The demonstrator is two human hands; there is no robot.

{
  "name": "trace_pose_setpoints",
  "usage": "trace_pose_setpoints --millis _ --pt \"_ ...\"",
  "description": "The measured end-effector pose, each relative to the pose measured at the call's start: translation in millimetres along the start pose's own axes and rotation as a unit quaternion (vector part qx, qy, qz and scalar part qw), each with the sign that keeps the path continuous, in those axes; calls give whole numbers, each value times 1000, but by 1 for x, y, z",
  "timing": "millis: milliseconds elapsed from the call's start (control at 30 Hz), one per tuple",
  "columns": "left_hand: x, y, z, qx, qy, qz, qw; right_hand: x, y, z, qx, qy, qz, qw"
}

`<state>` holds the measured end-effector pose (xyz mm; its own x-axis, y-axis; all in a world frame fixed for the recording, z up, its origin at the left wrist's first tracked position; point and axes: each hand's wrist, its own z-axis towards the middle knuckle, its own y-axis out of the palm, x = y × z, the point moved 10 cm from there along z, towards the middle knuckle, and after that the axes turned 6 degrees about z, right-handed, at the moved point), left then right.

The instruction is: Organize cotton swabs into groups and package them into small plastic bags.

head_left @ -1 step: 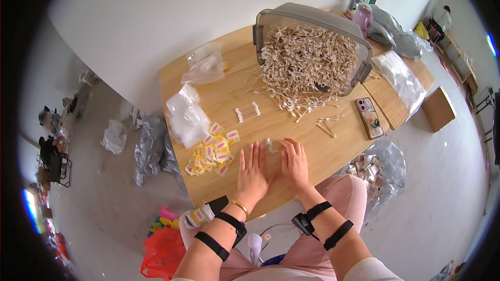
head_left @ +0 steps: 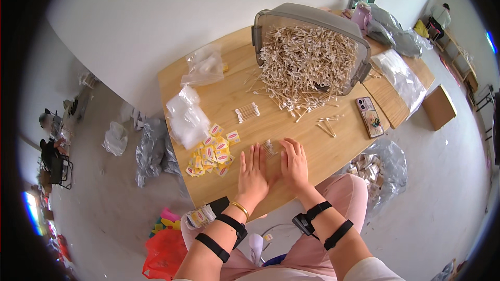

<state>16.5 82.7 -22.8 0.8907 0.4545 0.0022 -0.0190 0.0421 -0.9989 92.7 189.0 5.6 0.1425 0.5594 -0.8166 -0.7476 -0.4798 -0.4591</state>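
My left hand rests on the wooden table, its fingers stretched out and pointing away from me. My right hand lies opposite, fingers extended and slightly bent. Between the fingertips is a small row of cotton swabs, partly hidden by my hands; whether both hands touch it I cannot tell. Farther back, a neat row of swabs lies side by side. Left of my left hand is a pile of small yellow-and-white labels. A grey plastic bin tipped on its side spills a heap of loose swabs.
Clear plastic bags lie at the table's left, another bag behind. A phone and a few stray swabs are on the right. Below the right edge stands a bag of packs. A cardboard box stands beyond.
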Motion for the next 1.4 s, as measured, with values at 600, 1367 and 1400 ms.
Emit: trace_pose_setpoints --millis 600,1367,1400 --pt "-11 -15 -17 2 14 -46 999 2 27 -11 -201 -91 -164 961" --pt "-20 -12 -11 44 -6 -146 988 -8 76 -9 -236 -170 -278 916" --pt "-20 -18 -12 41 -7 -167 985 -8 76 -10 -238 -173 -275 916"
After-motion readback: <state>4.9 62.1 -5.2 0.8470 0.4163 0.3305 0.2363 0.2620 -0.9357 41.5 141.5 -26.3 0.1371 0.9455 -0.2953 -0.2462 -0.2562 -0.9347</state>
